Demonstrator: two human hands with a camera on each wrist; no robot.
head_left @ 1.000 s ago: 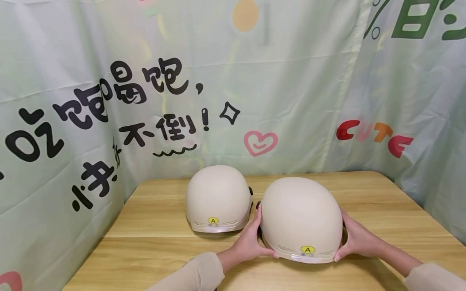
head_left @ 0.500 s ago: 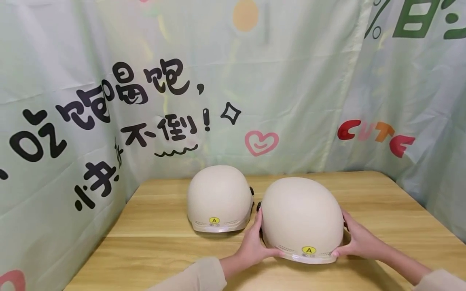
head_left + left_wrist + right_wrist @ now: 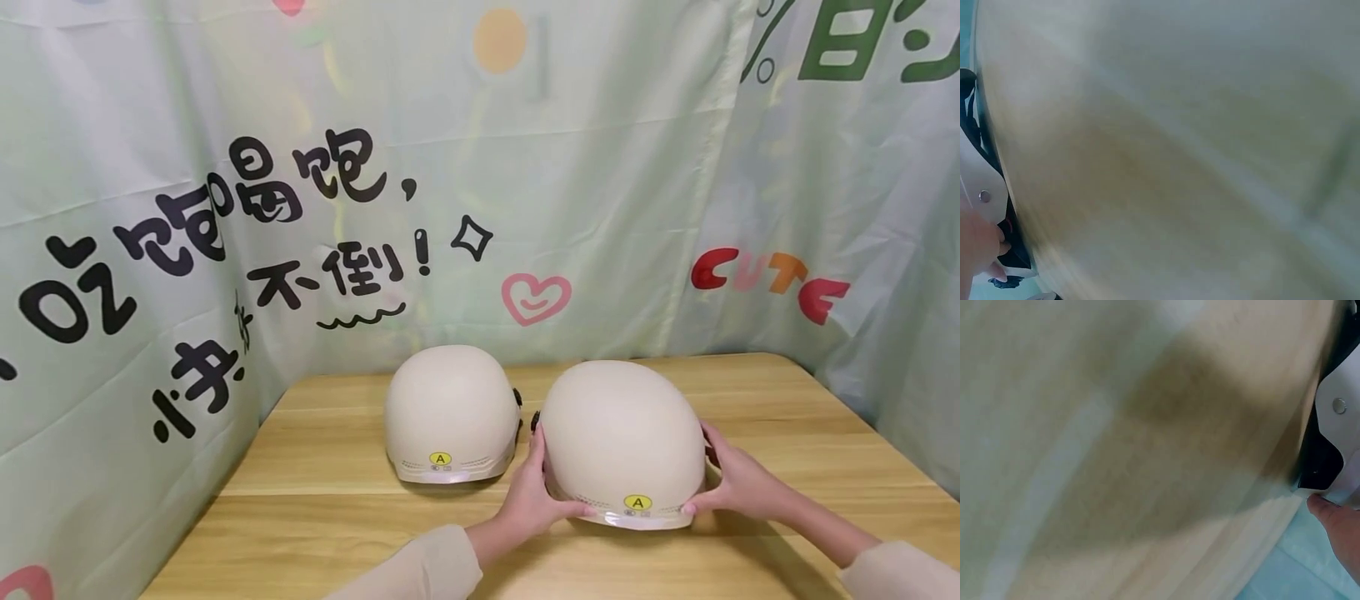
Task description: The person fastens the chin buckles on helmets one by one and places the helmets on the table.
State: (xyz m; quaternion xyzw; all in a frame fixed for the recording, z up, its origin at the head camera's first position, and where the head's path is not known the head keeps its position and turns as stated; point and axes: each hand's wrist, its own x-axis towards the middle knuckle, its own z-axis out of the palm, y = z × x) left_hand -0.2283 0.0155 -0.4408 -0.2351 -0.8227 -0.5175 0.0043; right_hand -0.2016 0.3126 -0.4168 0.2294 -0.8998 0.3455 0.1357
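Note:
In the head view, both hands hold a large beige helmet [image 3: 622, 442] with a yellow "A" sticker low on its front. My left hand [image 3: 528, 500] grips its left side, thumb along the front rim. On the other side, my right hand [image 3: 742, 479] grips it the same way, its fingers partly hidden by the shell. The left wrist view catches the helmet's edge [image 3: 982, 181] with a rivet and dark lining, fingers at its rim. A similar rivet and lining show in the right wrist view, the right thumb [image 3: 1335, 525] against the rim.
A second, matching beige helmet [image 3: 453, 417] stands on the wooden table [image 3: 315, 467] just left of the held one, a small gap between them. Behind and at both sides hangs a pale green printed curtain [image 3: 600, 208], meeting the table's back edge.
Over the last half second, the held helmet has shifted slightly away toward the table's back, both hands going with it. The second helmet keeps its place on the table; the head view tilts a little.

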